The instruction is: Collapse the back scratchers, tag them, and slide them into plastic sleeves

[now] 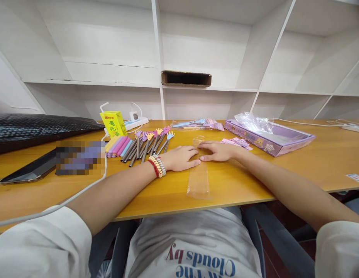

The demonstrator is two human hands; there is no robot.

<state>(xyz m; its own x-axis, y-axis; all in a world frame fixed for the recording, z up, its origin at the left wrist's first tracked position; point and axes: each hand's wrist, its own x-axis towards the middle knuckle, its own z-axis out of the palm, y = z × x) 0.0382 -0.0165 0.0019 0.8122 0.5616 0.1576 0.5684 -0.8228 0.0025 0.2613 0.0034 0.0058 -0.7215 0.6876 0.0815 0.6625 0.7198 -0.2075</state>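
A long clear plastic bag [198, 184] lies flat on the desk in front of me, its far end showing beyond my fingers. My left hand [182, 158], with bands around its wrist, rests palm down at the bag's left side; its fingers are stretched out and the thumb points to the bag. From the right, my right hand [215, 151] reaches the same stretch of bag, thumb and forefinger apart, fingertips touching or just over the plastic. Left of my left hand lie several metal rods with small coloured hand-shaped heads [150, 141] and a stack of coloured foam-like grips [118, 146].
Behind the grips stands a yellow drink carton [113, 122]. A phone [31, 166] lies at left, with a white cable [89, 185] across my arm. Pink cards [236, 143], packaged items [197, 124] and a purple box [272, 141] holding clear bags are on the right and back.
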